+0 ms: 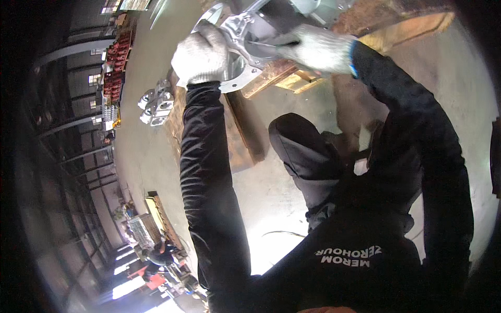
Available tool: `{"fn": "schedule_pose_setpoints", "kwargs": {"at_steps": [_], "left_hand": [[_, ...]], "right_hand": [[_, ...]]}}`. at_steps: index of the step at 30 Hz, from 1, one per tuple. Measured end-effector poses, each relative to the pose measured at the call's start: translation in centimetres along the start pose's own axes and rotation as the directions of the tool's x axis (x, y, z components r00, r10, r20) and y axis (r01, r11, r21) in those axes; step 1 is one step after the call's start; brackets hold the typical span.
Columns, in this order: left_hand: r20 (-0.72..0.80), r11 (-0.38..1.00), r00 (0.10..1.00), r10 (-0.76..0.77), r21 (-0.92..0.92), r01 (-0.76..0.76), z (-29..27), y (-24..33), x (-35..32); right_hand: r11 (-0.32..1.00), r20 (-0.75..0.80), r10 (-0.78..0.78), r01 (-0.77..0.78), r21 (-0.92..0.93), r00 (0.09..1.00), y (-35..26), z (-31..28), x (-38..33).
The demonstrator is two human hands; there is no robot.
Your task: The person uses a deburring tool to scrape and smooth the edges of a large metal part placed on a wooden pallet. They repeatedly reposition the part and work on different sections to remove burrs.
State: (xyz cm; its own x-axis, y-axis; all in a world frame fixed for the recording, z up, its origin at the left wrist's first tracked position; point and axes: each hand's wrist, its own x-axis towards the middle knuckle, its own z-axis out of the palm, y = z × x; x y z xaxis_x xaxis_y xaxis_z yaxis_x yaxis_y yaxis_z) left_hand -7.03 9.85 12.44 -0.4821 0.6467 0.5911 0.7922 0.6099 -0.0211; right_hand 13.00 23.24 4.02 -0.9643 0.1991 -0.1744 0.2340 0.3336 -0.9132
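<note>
A silvery metal casting [241, 27] with large round openings and a flat, holed flange sits at the top of the view. My left hand [201, 56], in a whitish knit glove, is closed on its left rim. From the right, my right hand [322, 49], gloved with a blue cuff edge, reaches to the casting's opening. Its fingers are pressed together around something slim that I cannot make out, and motion blurs them slightly. Dark shadow hides part of the casting's inside.
Wooden blocks [284, 78] lie under and beside the casting, with a thick timber [412, 31] at upper right. More metal castings [156, 104] stand to the left. Red racks [116, 68] line the far side. Another person [158, 256] is at lower left.
</note>
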Motion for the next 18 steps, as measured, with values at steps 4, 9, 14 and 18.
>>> {"fn": "schedule_pose_setpoints", "kwargs": {"at_steps": [4,9,14,18], "left_hand": [[-0.106,0.994,0.989,0.102,0.052,-0.097,-0.2,-1.4,-0.9],[-0.024,0.991,0.999,0.039,0.13,-0.036,0.6,-1.2,-0.4],[-0.164,0.978,0.965,0.204,0.074,-0.195,0.8,-2.7,-0.7],[-0.083,0.993,0.997,0.001,0.116,0.008,0.6,-1.3,-0.4]], "right_hand": [[0.927,0.029,-0.122,0.104,0.361,0.992,2.1,0.9,-2.2],[0.941,-0.004,-0.132,0.127,0.315,0.991,0.1,0.9,-0.1],[0.745,0.119,-0.082,-0.019,0.667,0.989,1.5,1.1,-3.2],[0.814,-0.124,-0.38,0.395,0.426,0.917,2.3,2.7,2.3]]}}
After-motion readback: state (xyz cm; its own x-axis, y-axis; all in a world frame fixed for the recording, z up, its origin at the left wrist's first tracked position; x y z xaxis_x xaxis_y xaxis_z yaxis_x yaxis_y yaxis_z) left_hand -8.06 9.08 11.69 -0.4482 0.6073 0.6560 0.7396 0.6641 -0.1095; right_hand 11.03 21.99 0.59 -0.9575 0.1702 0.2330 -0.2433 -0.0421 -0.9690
